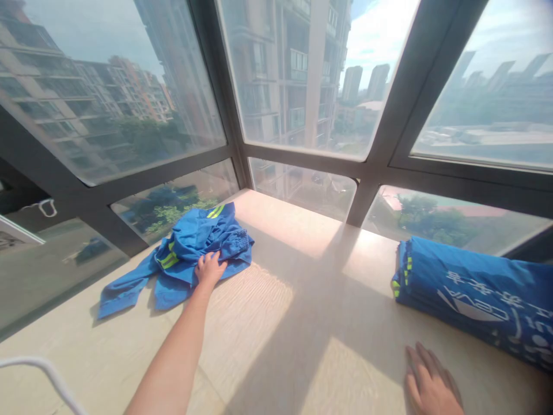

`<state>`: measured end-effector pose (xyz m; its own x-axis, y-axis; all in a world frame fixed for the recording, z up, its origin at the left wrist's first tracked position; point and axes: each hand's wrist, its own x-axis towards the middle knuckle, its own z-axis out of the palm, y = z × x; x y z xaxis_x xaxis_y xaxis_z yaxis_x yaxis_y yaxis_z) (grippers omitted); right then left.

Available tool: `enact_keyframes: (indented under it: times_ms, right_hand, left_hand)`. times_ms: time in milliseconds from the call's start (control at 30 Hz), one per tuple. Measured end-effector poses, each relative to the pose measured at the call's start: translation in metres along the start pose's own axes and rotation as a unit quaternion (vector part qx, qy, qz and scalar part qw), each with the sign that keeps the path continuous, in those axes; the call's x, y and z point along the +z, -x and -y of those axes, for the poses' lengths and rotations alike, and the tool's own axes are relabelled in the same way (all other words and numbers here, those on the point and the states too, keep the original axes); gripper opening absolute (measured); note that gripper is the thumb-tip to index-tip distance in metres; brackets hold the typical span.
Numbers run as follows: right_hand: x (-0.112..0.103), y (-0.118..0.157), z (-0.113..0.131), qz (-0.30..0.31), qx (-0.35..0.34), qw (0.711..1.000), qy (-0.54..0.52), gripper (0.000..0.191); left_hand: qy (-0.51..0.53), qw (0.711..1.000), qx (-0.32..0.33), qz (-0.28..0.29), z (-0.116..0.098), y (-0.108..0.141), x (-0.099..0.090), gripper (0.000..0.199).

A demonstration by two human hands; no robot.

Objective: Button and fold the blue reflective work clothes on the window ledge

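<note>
A crumpled blue work jacket (194, 236) with yellow-green reflective strips lies near the window corner, one sleeve stretched out to the left. My left hand (210, 268) is on its front edge, fingers curled into the cloth; the fingertips are partly hidden in the folds. On the right, my right hand (432, 380) rests over the pale wooden surface (276, 300) with its fingers stretched out, holding nothing. Just beyond it lies a stack of folded blue work clothes (470, 294) with white print and yellow-green strips along one end. The stack runs out of view at the right.
Dark window frames (302, 158) enclose the surface at the back and left. A white cable (43, 369) curves in at the lower left. A white flat object (17, 233) juts in at the left edge. Sunlight and frame shadows cross the wood.
</note>
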<state>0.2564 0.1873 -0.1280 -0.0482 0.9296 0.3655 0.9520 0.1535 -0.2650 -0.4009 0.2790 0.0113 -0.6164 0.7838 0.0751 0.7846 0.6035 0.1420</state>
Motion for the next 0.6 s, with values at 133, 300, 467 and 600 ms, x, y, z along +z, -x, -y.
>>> enact_keyframes:
  times_ms: [133, 300, 467, 600]
  right_hand:
    - [0.001, 0.0, 0.001, -0.006, -0.006, 1.0, 0.016, 0.054]
    - [-0.003, -0.004, 0.001, 0.017, 0.011, 1.0, 0.009, 0.052]
    - [-0.021, -0.03, 0.026, 0.09, 0.064, 0.991, -0.078, 0.054]
    - [-0.053, -0.06, 0.081, 0.045, 0.034, 0.981, -0.185, 0.053]
  left_hand:
    - [0.005, 0.999, 0.051, -0.018, -0.022, 0.035, 0.017, 0.049]
    - [-0.003, 0.985, 0.167, -0.044, -0.079, 0.135, 0.024, 0.052]
    - [0.092, 0.963, 0.254, -0.005, -0.141, 0.252, 0.029, 0.06]
    - [0.25, 0.903, 0.34, 0.08, -0.161, 0.307, 0.027, 0.051]
